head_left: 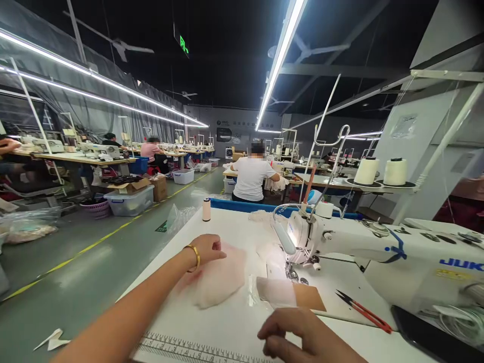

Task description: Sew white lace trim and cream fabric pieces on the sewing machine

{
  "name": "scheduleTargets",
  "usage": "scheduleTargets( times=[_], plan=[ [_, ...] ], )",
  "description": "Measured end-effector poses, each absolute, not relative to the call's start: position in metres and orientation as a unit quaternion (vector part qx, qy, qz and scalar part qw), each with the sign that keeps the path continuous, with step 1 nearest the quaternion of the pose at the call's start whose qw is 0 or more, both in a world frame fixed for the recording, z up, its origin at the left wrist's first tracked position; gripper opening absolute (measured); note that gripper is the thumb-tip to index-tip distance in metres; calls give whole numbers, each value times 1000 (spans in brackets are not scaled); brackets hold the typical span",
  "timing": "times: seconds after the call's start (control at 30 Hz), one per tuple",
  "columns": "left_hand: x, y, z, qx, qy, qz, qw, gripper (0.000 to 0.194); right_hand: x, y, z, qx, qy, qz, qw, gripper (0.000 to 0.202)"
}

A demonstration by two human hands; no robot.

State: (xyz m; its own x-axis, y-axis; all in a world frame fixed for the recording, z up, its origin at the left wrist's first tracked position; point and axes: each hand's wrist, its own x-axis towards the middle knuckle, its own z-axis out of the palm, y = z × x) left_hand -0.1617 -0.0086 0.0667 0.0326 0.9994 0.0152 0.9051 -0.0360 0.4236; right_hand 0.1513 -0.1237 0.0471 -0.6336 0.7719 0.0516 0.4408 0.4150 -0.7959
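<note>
My left hand (207, 248), with a gold bracelet (197, 258) at the wrist, has its fingers curled at the upper edge of a pale pink sheer fabric piece (221, 285). The fabric is slightly blurred and spreads over the white tabletop. The pinch itself is partly hidden. Close to the table's front, my right hand (289, 330) is loosely bent, thumb and fingers apart, with nothing visible in it. Ahead of it lie a brown card (310, 297) and a clear plastic piece (274, 291), near the lit needle area of the sewing machine (333, 242).
Red-handled thread snips (368, 313) and a black phone (434, 335) lie to the right. A ruler (181, 349) runs along the front edge. A thread spool (206, 209) stands at the far left corner; more fabric (264, 217) lies behind. A person (252, 176) sits ahead.
</note>
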Motion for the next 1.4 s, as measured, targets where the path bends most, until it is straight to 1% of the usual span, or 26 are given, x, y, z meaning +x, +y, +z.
scheduleTargets(
  times=[0.07, 0.13, 0.2, 0.27, 0.43, 0.57, 0.67, 0.8, 0.87, 0.93, 1.03, 1.1, 1.23, 1.4],
  plan=[
    [-164, 3, 48, 704, 680, 136, 151, 18, 135, -107, 61, -394, -801, 399, 208, 18],
    [-167, 7, 33, 705, 680, 133, 152, 13, 116, -87, 68, -413, -792, 398, 212, 20],
    [-171, 8, 23, 706, 675, 151, 153, 7, 99, -64, 67, -422, -782, 401, 223, 19],
    [-176, 8, 18, 705, 668, 178, 158, 8, 84, -41, 59, -421, -771, 408, 247, 19],
    [-185, 5, 20, 703, 648, 238, 171, 19, 48, 7, 41, -439, -755, 372, 315, 19],
    [-184, -3, 28, 714, 622, 274, 169, 25, 21, 28, 32, -441, -732, 400, 331, 29],
    [-184, -7, 33, 722, 606, 289, 169, 29, 9, 35, 26, -426, -717, 417, 363, 29],
    [-193, -2, 32, 706, 612, 321, 155, 48, 8, 32, 23, -392, -719, 416, 395, 29],
    [-199, 3, 29, 698, 619, 318, 168, 55, 12, 28, 22, -379, -727, 411, 398, 28],
    [-202, 7, 25, 694, 625, 305, 188, 51, 15, 25, 19, -376, -733, 402, 399, 27],
    [-203, 10, 25, 696, 623, 296, 199, 33, 19, 25, 12, -386, -736, 385, 402, 28],
    [-203, 9, 27, 700, 616, 304, 194, 28, 21, 26, 7, -396, -737, 373, 401, 29],
    [-202, 6, 31, 707, 602, 326, 178, 33, 25, 29, 6, -413, -746, 340, 396, 33],
    [-196, 3, 31, 729, 574, 342, 151, 34, 20, 29, 14, -392, -768, 289, 415, 49]
  ],
)
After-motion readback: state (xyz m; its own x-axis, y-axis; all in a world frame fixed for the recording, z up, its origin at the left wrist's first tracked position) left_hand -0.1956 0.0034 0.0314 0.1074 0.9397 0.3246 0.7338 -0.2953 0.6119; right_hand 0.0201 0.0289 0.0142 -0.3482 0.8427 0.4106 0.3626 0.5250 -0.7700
